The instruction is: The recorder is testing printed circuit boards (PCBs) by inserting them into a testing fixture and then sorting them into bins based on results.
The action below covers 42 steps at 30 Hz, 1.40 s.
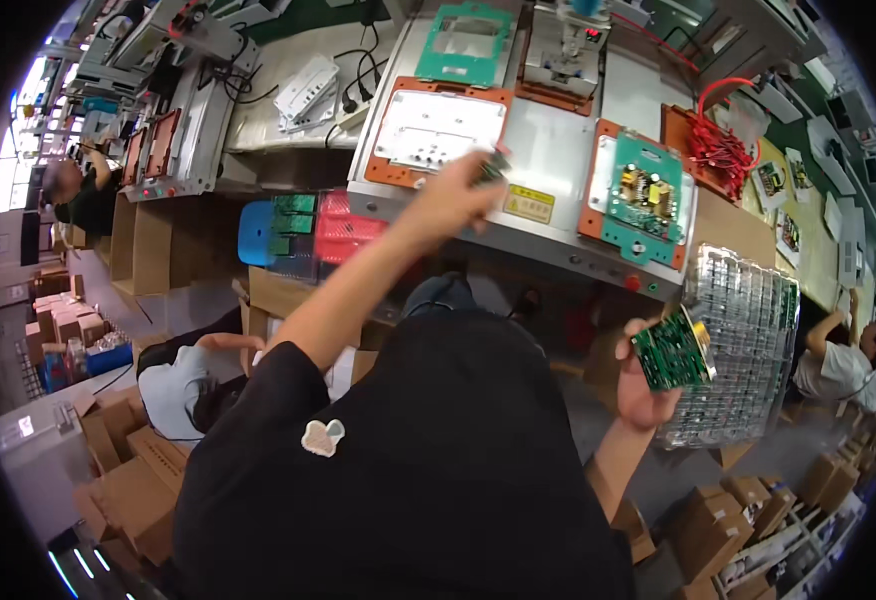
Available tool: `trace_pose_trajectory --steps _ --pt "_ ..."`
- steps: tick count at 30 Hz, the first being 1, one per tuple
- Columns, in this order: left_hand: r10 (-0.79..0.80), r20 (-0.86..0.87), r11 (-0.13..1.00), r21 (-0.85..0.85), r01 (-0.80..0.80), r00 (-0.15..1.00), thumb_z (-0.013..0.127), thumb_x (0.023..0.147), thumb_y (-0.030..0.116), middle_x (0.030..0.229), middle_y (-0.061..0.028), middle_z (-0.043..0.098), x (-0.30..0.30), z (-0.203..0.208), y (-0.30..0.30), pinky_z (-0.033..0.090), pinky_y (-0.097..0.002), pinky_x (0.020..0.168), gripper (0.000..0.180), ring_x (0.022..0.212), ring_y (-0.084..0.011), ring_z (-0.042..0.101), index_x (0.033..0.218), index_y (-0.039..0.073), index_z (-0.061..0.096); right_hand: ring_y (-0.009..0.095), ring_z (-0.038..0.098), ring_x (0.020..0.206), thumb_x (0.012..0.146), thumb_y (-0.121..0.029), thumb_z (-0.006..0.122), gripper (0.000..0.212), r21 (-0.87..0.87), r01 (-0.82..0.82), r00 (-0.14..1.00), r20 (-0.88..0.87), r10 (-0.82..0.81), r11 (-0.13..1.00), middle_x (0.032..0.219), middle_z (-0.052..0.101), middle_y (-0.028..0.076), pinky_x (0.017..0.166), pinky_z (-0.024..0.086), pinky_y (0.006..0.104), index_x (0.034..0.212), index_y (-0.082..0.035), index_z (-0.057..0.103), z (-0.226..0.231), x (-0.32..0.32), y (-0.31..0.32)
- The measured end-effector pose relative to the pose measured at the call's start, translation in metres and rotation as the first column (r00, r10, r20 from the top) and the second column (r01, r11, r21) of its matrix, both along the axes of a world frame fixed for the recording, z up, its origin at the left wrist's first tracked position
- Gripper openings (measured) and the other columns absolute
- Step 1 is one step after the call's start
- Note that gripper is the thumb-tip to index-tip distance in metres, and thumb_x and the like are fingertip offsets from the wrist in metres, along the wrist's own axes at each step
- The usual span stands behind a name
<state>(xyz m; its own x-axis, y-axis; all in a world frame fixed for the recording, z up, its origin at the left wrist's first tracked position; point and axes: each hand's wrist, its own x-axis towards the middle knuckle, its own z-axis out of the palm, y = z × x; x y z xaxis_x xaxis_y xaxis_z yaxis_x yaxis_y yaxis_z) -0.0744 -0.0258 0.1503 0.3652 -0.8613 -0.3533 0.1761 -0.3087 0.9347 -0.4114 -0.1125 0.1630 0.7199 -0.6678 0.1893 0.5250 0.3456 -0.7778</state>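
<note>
My left hand [445, 203] is over the front of the machine bed, closed on a small dark green board [494, 167]. It is beside a white plate in an orange frame [438, 125]. Lower at the right, my right hand [646, 400] holds a green circuit board [670, 352] by its edge, tilted, with metal and yellow parts along its right side. Between the hands, on the right of the bed, a green fixture frame [638, 240] on an orange base carries a board with yellow and dark components [648, 195].
Clear plastic trays [738, 345] stand right of my right hand. Red wires [720, 155] lie behind them. Blue [255, 235] and pink [348, 228] bins sit below the bed's left end. A red button [633, 284] is on the bed's front. Other people [173, 390] sit nearby.
</note>
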Motion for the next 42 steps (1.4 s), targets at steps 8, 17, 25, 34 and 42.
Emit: trace_pose_trajectory --steps 8,17,25,34,42 --pt "-0.257 0.822 0.934 0.075 0.35 0.508 0.061 0.096 0.026 0.103 -0.0167 0.058 0.103 0.005 0.012 0.046 -0.0411 0.085 0.036 0.097 -0.0353 0.057 0.12 -0.001 0.058 0.036 0.056 0.111 0.085 -0.035 0.074 0.079 0.111 0.054 0.996 -0.074 -0.046 0.992 0.131 0.052 0.025 0.08 0.05 0.0406 0.144 0.003 0.036 0.033 0.05 0.041" --pt "-0.219 0.942 0.853 0.059 0.519 0.254 0.072 0.085 0.021 0.111 -0.0136 0.06 0.119 0.012 0.034 0.046 -0.0435 0.09 0.038 0.106 -0.0337 0.056 0.118 0.006 0.061 0.037 0.057 0.112 0.083 -0.04 0.076 0.084 0.092 0.398 0.916 -0.088 -0.39 0.913 0.128 0.054 0.027 0.078 0.052 0.0399 0.141 0.007 0.039 0.055 0.039 0.096" --pt "-0.124 0.984 0.907 0.06 0.416 0.128 0.066 0.091 0.02 0.103 -0.014 0.068 0.15 -0.005 0.038 0.051 -0.041 0.084 0.032 0.097 -0.034 0.063 0.118 0.004 0.065 0.035 0.056 0.111 0.085 -0.044 0.072 0.081 0.019 0.481 0.877 -0.016 -0.481 0.876 0.127 0.053 0.026 0.077 0.051 0.0384 0.141 0.006 0.04 0.01 0.045 0.099" --pt "-0.226 0.934 0.9 0.091 0.426 0.278 0.062 0.095 0.012 0.108 -0.0164 0.066 0.179 -0.003 0.047 0.05 -0.0362 0.085 0.03 0.096 -0.0332 0.064 0.123 0.001 0.063 0.035 0.051 0.122 0.089 -0.042 0.068 0.069 -0.112 0.396 0.918 0.068 -0.391 0.911 0.136 0.054 0.013 0.081 0.048 0.0361 0.146 -0.01 0.044 0.0 0.048 0.099" --pt "-0.321 0.938 0.879 0.241 0.412 0.135 0.064 0.093 0.015 0.112 -0.0137 0.061 0.173 0.011 0.042 0.049 -0.0388 0.086 0.031 0.1 -0.0345 0.062 0.121 0.003 0.064 0.035 0.052 0.12 0.089 -0.042 0.067 0.071 -0.143 0.367 0.93 0.072 -0.36 0.919 0.135 0.053 0.019 0.08 0.049 0.0364 0.144 -0.003 0.044 -0.002 0.05 0.099"
